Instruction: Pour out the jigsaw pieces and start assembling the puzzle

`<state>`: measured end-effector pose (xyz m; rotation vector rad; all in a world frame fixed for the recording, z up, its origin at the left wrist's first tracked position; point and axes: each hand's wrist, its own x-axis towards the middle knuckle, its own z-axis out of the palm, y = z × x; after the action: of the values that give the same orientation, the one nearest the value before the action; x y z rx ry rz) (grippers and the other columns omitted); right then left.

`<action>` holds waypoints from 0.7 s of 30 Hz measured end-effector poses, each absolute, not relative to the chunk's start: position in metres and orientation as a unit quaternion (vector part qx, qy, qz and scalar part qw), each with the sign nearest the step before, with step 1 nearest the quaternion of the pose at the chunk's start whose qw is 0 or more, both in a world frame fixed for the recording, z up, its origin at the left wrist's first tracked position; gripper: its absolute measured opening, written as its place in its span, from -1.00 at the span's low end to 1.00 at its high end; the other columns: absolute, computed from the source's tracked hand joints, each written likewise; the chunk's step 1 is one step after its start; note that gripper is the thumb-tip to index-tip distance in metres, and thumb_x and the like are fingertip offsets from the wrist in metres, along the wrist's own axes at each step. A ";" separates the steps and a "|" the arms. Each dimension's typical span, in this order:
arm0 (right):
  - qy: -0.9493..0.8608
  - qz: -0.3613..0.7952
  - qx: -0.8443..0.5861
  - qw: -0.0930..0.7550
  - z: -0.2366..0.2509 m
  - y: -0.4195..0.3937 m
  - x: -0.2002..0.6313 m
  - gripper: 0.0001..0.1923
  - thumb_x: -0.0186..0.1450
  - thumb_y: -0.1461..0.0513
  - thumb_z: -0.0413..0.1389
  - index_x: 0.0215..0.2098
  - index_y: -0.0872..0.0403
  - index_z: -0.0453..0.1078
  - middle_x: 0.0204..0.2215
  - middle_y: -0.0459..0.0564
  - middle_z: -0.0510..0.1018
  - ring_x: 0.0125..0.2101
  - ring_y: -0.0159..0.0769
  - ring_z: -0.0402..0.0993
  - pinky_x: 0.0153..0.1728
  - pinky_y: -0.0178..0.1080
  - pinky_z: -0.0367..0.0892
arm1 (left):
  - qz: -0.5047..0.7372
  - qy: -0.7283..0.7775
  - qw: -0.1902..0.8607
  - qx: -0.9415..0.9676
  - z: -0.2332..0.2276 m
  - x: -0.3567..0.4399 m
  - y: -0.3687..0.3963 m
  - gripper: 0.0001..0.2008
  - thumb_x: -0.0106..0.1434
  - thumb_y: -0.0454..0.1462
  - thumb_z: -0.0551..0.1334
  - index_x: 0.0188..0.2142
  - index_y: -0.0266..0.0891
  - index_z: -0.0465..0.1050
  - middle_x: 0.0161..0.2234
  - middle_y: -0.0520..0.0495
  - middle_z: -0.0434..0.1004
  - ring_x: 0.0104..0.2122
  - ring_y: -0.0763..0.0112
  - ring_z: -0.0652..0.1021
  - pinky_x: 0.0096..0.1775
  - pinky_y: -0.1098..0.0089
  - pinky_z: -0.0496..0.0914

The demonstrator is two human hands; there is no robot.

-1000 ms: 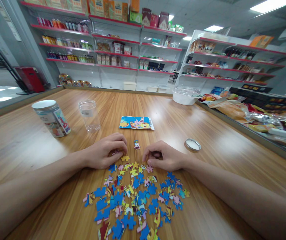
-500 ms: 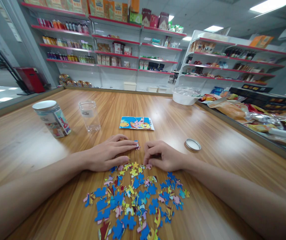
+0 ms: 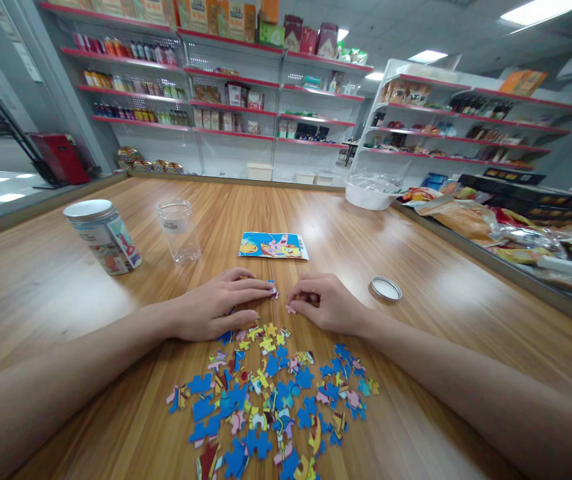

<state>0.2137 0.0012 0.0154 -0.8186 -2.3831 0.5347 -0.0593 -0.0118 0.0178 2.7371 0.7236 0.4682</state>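
Two hands rest on the wooden table (image 3: 416, 267): the left hand (image 3: 216, 307), fingers flat and together, touches a lone puzzle piece (image 3: 273, 288); the right hand (image 3: 323, 303) pinches a pink piece (image 3: 291, 309). No writing is legible.

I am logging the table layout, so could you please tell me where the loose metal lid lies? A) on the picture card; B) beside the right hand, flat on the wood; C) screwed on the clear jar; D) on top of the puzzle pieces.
B: the metal lid lies flat on the bare wooden table, just outward of the right hand, and the clear jar stands open.
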 end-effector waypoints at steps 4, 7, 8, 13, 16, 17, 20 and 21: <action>-0.883 0.148 -0.322 0.308 0.015 0.001 0.214 -0.89 0.25 0.24 0.22 -0.38 0.14 0.54 -0.51 -0.07 0.43 -0.50 -0.43 0.32 -0.46 -0.34 0.22 | 0.150 0.265 0.139 0.942 0.020 -0.059 -0.013 -0.49 0.44 -0.13 0.09 0.33 -0.10 0.09 0.29 -0.12 0.22 0.23 0.14 0.24 0.23 0.05 0.24; -0.883 0.115 -0.339 0.303 0.017 0.000 0.215 -0.84 0.20 0.19 0.27 -0.44 0.14 0.51 -0.49 -0.04 0.46 -0.47 -0.39 0.35 -0.42 -0.30 0.25 | 0.169 0.260 0.134 0.941 0.020 -0.059 -0.014 -0.53 0.44 -0.14 0.09 0.29 -0.11 0.14 0.29 -0.15 0.19 0.23 0.13 0.25 0.24 0.04 0.23; -0.884 0.112 -0.343 0.298 0.017 -0.001 0.215 -0.84 0.19 0.19 0.28 -0.44 0.15 0.51 -0.47 -0.03 0.47 -0.45 -0.38 0.37 -0.41 -0.30 0.26 | 0.173 0.261 0.133 0.941 0.020 -0.059 -0.014 -0.54 0.43 -0.15 0.10 0.28 -0.12 0.16 0.28 -0.16 0.21 0.22 0.13 0.26 0.23 0.04 0.23; -0.892 0.120 -0.330 0.286 0.015 -0.002 0.212 -0.90 0.25 0.30 0.19 -0.32 0.13 0.57 -0.41 0.00 0.50 -0.43 -0.38 0.40 -0.40 -0.30 0.29 | 0.159 0.273 0.143 0.938 0.018 -0.059 -0.014 -0.50 0.42 -0.13 0.11 0.30 -0.12 0.11 0.20 -0.16 0.31 0.18 0.14 0.27 0.19 0.07 0.28; -0.892 0.132 -0.316 0.295 0.013 -0.001 0.211 -0.83 0.26 0.35 0.14 -0.26 0.12 0.59 -0.36 0.03 0.52 -0.43 -0.37 0.42 -0.41 -0.30 0.32 | 0.158 0.274 0.146 0.937 0.018 -0.059 -0.013 -0.49 0.42 -0.12 0.11 0.31 -0.11 0.10 0.20 -0.15 0.31 0.20 0.15 0.26 0.20 0.08 0.27; -0.891 0.136 -0.311 0.300 0.012 -0.001 0.211 -0.82 0.26 0.37 0.13 -0.26 0.12 0.59 -0.35 0.04 0.53 -0.42 -0.36 0.43 -0.39 -0.29 0.34 | 0.157 0.273 0.145 0.938 0.018 -0.059 -0.013 -0.49 0.42 -0.12 0.12 0.31 -0.11 0.11 0.21 -0.15 0.30 0.20 0.15 0.25 0.20 0.07 0.27; -0.894 0.152 -0.279 0.316 0.009 0.002 0.212 -0.77 0.25 0.43 0.09 -0.28 0.12 0.57 -0.33 0.04 0.57 -0.33 -0.31 0.49 -0.29 -0.25 0.41 | 0.150 0.269 0.139 0.941 0.018 -0.058 -0.013 -0.51 0.42 -0.12 0.11 0.30 -0.10 0.13 0.24 -0.12 0.29 0.22 0.14 0.23 0.22 0.05 0.24; -0.896 0.159 -0.263 0.319 0.009 0.002 0.212 -0.75 0.25 0.46 0.07 -0.29 0.11 0.56 -0.32 0.03 0.59 -0.29 -0.30 0.50 -0.24 -0.23 0.42 | 0.149 0.268 0.136 0.942 0.018 -0.058 -0.013 -0.51 0.42 -0.12 0.12 0.29 -0.10 0.14 0.24 -0.11 0.29 0.22 0.14 0.23 0.22 0.05 0.24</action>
<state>0.2123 0.0022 0.0089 -0.6920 -2.3572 0.4193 -0.0580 -0.0131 0.0181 2.7274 0.7757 0.4305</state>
